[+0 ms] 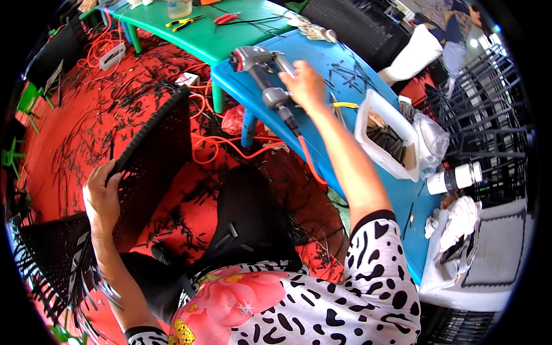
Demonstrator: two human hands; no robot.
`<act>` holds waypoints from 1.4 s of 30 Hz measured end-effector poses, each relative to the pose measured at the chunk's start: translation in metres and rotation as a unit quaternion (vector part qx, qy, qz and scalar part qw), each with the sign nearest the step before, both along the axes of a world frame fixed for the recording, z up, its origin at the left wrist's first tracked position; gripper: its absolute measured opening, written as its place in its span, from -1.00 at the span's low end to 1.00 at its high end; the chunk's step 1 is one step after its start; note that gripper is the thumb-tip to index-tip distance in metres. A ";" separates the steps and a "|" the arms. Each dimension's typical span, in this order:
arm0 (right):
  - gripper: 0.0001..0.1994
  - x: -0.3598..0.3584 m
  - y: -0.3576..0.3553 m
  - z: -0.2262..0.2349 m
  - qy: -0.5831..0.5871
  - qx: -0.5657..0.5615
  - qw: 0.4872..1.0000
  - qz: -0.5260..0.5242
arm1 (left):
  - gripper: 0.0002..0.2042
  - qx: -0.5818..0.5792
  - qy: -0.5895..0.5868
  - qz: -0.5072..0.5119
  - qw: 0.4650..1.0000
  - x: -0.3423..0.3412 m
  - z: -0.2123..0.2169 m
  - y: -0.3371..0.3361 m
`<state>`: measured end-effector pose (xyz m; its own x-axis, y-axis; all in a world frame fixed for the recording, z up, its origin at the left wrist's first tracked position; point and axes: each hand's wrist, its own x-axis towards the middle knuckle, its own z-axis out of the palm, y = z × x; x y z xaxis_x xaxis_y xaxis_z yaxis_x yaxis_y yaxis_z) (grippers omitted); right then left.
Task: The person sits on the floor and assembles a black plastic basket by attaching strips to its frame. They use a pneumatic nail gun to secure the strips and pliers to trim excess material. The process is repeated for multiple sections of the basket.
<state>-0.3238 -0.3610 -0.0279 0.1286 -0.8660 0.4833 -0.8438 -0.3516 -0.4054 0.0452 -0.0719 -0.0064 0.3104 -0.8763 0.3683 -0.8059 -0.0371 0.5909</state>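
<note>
My left hand (102,192) is closed around the upper edge of a black woven wicker panel (152,161), with the thumb on its near side. The panel stands tilted beside my left leg, and loose black strips hang from its lower left part. On the blue table, my right hand (306,87) has its fingers curled at the silver magazine of a grey and black air nail gun (261,75). The gun lies near the table's left edge. An orange air hose (310,161) runs from its handle end down over that edge. My right fingertips are partly hidden.
A white bin (388,135) of dark strip pieces stands on the blue table (397,201), near a plastic bag (430,141) and a white bottle (454,178). Yellow-handled pliers (184,23) and red-handled cutters (226,18) lie on the green table (230,40). Black scraps and orange hoses cover the red floor.
</note>
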 end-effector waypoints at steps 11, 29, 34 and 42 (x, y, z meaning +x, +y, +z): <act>-0.11 0.069 -0.044 -0.028 0.205 0.273 0.939 -0.050 | -0.77 -0.008 -0.092 0.019 0.996 -0.013 0.012 0.009; -0.69 0.051 0.093 0.092 -0.242 0.115 0.891 0.367 | -0.73 0.005 -0.070 0.006 0.997 0.026 0.002 -0.011; -0.87 0.098 0.134 0.092 -0.259 0.130 0.889 0.356 | -0.71 0.012 -0.063 0.004 0.998 0.037 0.001 -0.019; -0.83 0.140 0.189 -0.023 -0.188 0.020 0.875 0.446 | -0.69 0.033 -0.021 -0.019 0.999 0.051 0.010 -0.027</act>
<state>-0.1834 -0.1719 -0.0506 0.6001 -0.5190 0.6087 -0.0457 -0.7820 -0.6216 0.0961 -0.0985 0.0037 0.2615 -0.9098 0.3223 -0.8320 -0.0432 0.5531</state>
